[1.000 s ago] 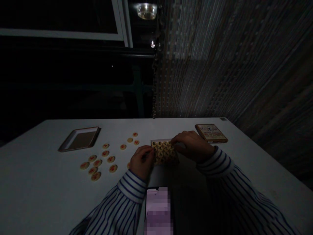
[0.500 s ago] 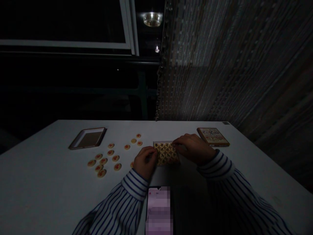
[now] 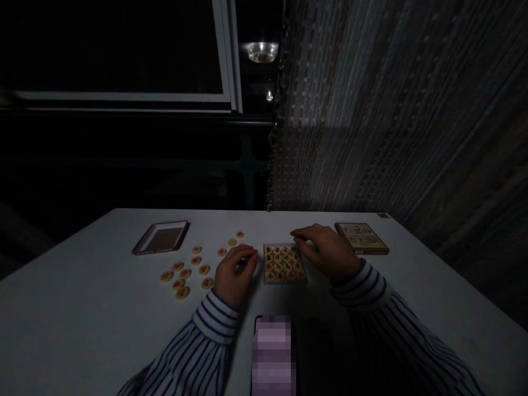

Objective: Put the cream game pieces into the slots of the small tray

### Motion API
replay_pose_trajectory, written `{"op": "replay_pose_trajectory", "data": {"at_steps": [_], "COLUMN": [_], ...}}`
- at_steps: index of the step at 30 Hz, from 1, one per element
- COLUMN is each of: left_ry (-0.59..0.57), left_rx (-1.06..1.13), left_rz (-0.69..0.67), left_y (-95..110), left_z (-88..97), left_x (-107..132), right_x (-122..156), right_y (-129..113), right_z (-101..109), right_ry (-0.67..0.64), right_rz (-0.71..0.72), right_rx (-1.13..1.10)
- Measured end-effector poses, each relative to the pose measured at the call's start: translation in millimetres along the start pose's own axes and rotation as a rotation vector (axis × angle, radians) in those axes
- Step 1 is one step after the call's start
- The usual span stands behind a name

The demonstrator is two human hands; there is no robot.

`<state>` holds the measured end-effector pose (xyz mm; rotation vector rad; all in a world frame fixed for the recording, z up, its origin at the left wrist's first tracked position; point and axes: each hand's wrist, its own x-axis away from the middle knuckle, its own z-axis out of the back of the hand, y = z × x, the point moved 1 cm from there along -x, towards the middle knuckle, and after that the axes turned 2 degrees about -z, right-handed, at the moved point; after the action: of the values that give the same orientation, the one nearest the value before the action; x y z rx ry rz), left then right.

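Note:
A shallow tray [image 3: 264, 269] in the middle of the table holds rows of round Chinese chess pieces [image 3: 281, 266], mostly with black characters and a few red ones in the front row. My left hand [image 3: 233, 276] hovers just left of the tray, fingers curved, with a gap between thumb and fingertips and nothing visible in them. At the tray's right edge is my right hand [image 3: 328, 252], fingers stretched out and thumb apart, holding nothing that shows. Loose red-marked chess pieces [image 3: 185, 273] lie scattered to the left; some are partly hidden behind my left hand.
An open box lid or tray [image 3: 144, 242] lies at the back left. A printed box [image 3: 363, 238] lies at the back right. A phone [image 3: 273, 357] with a lit screen is at the near edge of the white table [image 3: 103, 308]. A bead curtain [image 3: 330, 137] hangs behind.
My left hand has drawn back leftwards from the tray, leaving its left edge uncovered. My right hand has lifted slightly off the tray's right edge. The view has tilted up a little.

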<state>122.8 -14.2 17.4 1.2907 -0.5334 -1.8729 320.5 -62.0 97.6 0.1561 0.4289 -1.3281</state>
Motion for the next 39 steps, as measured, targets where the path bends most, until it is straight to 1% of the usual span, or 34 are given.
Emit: {"op": "replay_pose_trajectory", "data": {"at_steps": [3, 10, 12, 17, 19, 25, 34, 39], "left_ry": [-0.002, 0.017, 0.018, 0.061, 0.055, 0.058, 0.019, 0.035], "left_rx": [-0.029, -0.139, -0.164, -0.244, -0.281, -0.335, -0.443, -0.493], "left_rz": [0.002, 0.01, 0.012, 0.001, 0.003, 0.004, -0.036, -0.075], "left_y": [1.0, -4.4, -7.7, -13.7, -16.7, -32.3, -49.7, -62.0], "left_z": [14.3, 49.6, 57.3, 72.6, 77.5, 84.9, 84.0, 83.1], "left_x": [1.1, 4.2, 4.8, 5.9, 6.4, 10.9, 17.8, 23.2], "right_x": [-1.5, -9.8, -13.0, -19.4, -21.5, -29.0, -40.7, -47.3], "right_y": [-6.8, -25.0, -29.9, -40.6, -44.4, -56.2, -67.9, -74.8], "right_z": [-1.4, -7.7, -8.9, -8.6, -8.0, -9.8, -22.3, -29.6], "right_ry": [0.011, -0.033, -0.044, -0.084, -0.083, -0.12, -0.154, -0.16], "right_rz": [0.019, 0.047, 0.062, 0.084, 0.1, 0.123, 0.145, 0.174], "right_rx": [-0.022, -0.058, -0.056, -0.036, -0.031, -0.013, -0.003, -0.009]}}
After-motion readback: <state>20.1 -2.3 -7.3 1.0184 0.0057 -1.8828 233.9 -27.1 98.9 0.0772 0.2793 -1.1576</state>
